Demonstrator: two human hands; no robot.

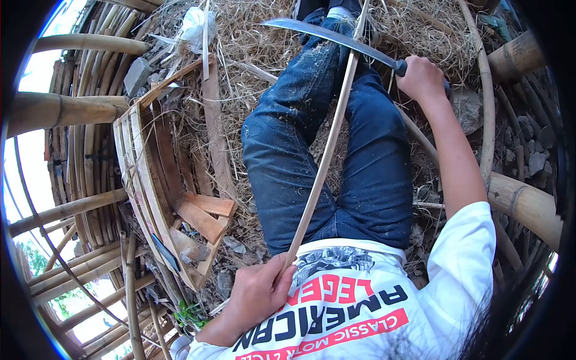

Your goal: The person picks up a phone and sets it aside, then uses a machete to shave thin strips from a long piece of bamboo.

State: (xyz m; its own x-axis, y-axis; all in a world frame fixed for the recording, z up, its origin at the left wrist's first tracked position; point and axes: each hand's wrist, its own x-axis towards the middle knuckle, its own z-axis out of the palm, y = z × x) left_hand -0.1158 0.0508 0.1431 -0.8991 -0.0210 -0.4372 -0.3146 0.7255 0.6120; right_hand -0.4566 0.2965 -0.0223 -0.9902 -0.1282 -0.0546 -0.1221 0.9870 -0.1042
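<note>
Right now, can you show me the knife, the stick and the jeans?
Knife [324,32], head view: middle of the blade.
Stick [330,144], head view: about halfway along it.
Jeans [285,162], head view: front of the left leg.

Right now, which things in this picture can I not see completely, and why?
All in the head view:
Strip: far end cut off by the top edge; near end hidden by the left hand.
Knife handle: middle covered by the right hand.
Feet: cut off by the top edge.

The strip [330,150] is tan; the blade [330,34] grey; the jeans [282,162] blue.
</note>
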